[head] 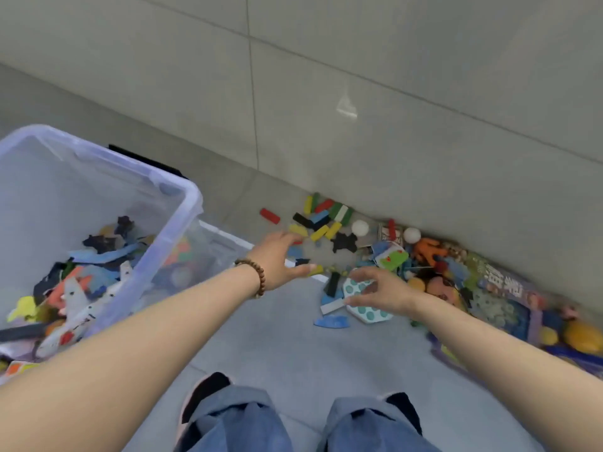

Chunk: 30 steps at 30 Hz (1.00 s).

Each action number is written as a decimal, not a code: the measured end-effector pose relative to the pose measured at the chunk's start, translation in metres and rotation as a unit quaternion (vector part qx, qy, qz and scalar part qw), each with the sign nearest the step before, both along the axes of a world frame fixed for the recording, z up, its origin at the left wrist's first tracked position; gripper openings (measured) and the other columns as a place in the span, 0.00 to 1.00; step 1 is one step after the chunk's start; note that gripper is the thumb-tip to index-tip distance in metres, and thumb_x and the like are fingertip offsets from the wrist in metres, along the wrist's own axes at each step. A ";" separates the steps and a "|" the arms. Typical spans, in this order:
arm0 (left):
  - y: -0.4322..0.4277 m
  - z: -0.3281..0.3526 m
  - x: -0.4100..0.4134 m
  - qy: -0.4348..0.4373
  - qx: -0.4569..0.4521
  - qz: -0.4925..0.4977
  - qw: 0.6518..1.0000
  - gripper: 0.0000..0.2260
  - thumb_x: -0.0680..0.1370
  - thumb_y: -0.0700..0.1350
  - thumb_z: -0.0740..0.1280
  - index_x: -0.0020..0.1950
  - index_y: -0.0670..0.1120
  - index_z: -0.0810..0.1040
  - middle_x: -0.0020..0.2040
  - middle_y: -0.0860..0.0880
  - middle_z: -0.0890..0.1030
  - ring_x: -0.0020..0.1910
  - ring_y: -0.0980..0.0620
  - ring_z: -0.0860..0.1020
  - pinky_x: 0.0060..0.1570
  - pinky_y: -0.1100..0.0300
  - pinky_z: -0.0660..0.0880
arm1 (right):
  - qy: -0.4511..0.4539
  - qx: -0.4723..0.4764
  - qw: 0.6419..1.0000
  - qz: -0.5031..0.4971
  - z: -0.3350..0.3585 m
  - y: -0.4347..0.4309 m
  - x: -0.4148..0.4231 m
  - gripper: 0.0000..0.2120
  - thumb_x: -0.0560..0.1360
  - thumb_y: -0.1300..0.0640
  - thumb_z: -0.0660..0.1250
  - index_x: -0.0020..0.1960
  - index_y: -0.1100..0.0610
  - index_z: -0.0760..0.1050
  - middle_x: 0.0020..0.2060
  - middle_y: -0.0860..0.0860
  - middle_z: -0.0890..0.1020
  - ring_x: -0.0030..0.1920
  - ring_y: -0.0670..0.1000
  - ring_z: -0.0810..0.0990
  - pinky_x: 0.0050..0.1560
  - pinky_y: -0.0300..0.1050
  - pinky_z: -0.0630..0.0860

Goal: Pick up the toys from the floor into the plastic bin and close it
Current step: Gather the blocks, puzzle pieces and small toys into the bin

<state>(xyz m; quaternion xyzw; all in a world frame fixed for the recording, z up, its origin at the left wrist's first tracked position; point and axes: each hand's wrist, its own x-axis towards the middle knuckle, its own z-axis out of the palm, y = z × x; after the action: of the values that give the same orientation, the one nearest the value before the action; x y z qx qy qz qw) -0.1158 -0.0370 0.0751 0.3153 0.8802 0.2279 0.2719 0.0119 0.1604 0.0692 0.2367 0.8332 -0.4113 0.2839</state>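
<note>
both hands, left hand (280, 260) and right hand (382, 290), hover with loose fingers over scattered toys (329, 223); plastic bin (182, 203) sits left of them.

We've got a clear plastic bin (193, 203), glossy along its rim. The floor (293, 347) looks like matt grey tile, and the wall tiles (359, 76) look smooth with a faint sheen. The bracelet (260, 276) has wooden-looking beads, the trousers (241, 422) are blue denim cloth, and the domino blocks (321, 230) are painted and shiny.
</note>
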 end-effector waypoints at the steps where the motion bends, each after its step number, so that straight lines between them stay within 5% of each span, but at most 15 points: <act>1: 0.005 -0.020 0.009 -0.018 -0.026 -0.015 0.999 0.29 0.73 0.61 0.66 0.71 0.51 0.66 0.70 0.49 0.67 0.68 0.49 0.65 0.67 0.54 0.65 | -0.004 -0.002 1.000 -0.003 -0.015 0.000 0.007 0.29 0.69 0.49 0.74 0.67 0.53 0.69 0.63 0.49 0.74 0.53 0.47 0.77 0.51 0.38 0.74; 4: 0.019 -0.073 0.038 -0.043 -0.087 -0.051 0.994 0.33 0.70 0.61 0.68 0.71 0.52 0.64 0.71 0.50 0.65 0.69 0.50 0.65 0.66 0.55 0.66 | 0.012 -0.025 0.999 -0.046 -0.053 0.000 0.026 0.24 0.69 0.51 0.74 0.63 0.52 0.72 0.59 0.49 0.76 0.51 0.48 0.77 0.52 0.39 0.75; 7: 0.034 -0.109 0.060 -0.015 -0.106 -0.079 0.991 0.38 0.67 0.62 0.71 0.72 0.52 0.61 0.70 0.50 0.64 0.68 0.50 0.64 0.64 0.56 0.65 | 0.044 -0.036 0.994 -0.093 -0.075 0.005 0.041 0.20 0.69 0.53 0.74 0.58 0.52 0.74 0.55 0.49 0.78 0.48 0.47 0.77 0.43 0.28 0.73; 16: 0.064 -0.147 0.074 0.085 -0.039 -0.088 0.992 0.34 0.68 0.59 0.71 0.68 0.44 0.66 0.61 0.45 0.69 0.59 0.44 0.68 0.56 0.55 0.65 | 0.125 -0.090 0.960 -0.234 -0.101 0.015 0.062 0.12 0.70 0.58 0.73 0.52 0.55 0.77 0.45 0.48 0.80 0.43 0.46 0.76 0.43 0.29 0.73; 21: 0.060 -0.149 0.066 0.127 -0.049 -0.154 0.979 0.32 0.60 0.59 0.77 0.51 0.36 0.77 0.44 0.40 0.78 0.39 0.40 0.78 0.37 0.53 0.77 | 0.134 -0.111 0.952 -0.251 -0.104 0.015 0.061 0.11 0.70 0.58 0.73 0.51 0.54 0.77 0.41 0.46 0.79 0.40 0.45 0.74 0.42 0.32 0.73; 25: 0.059 -0.143 0.061 0.132 -0.035 -0.148 0.980 0.24 0.70 0.56 0.69 0.52 0.36 0.77 0.45 0.39 0.78 0.42 0.39 0.78 0.37 0.53 0.77 | 0.139 -0.117 0.950 -0.254 -0.103 0.017 0.058 0.12 0.70 0.58 0.73 0.52 0.55 0.77 0.41 0.47 0.79 0.41 0.46 0.74 0.40 0.27 0.71; 30: 0.061 -0.142 0.055 0.044 -0.024 -0.093 0.994 0.25 0.72 0.54 0.70 0.64 0.43 0.71 0.60 0.45 0.73 0.58 0.47 0.72 0.57 0.58 0.69 | 0.130 -0.110 0.953 -0.252 -0.104 0.018 0.058 0.11 0.71 0.56 0.73 0.52 0.53 0.77 0.43 0.47 0.79 0.43 0.46 0.75 0.41 0.27 0.72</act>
<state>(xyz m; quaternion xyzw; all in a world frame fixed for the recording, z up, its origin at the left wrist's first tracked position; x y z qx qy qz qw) -0.0605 0.0235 -0.0669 0.3994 0.8633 0.1663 0.2600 0.0699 0.1787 -0.0345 0.3503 0.7257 -0.5862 0.0844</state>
